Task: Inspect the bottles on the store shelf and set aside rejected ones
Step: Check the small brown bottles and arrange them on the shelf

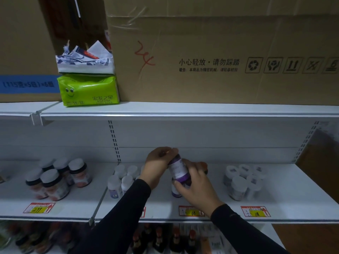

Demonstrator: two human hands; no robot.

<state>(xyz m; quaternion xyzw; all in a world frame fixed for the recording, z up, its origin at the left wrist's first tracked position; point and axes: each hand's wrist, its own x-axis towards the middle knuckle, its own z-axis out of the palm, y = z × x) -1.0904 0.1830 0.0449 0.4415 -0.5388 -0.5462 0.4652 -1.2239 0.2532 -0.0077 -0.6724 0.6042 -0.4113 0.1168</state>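
Observation:
I hold a purple bottle (178,169) with a white label above the middle shelf (286,191). My left hand (157,162) grips its cap end, tilted up and left. My right hand (197,187) wraps its lower body. Another purple bottle (175,191) stands on the shelf just under my right hand, mostly hidden. Small white-capped bottles (121,180) stand in a group to the left of my hands. A cluster of pale white-capped bottles (244,180) stands to the right. Dark bottles with orange labels (58,178) are grouped at far left.
Large cardboard boxes (211,52) and a green tissue pack (88,90) sit on the top shelf. Red-yellow price tags (191,211) line the shelf's front edge. Dark bottles with red caps (165,239) fill the shelf below. A metal divider (100,202) separates sections.

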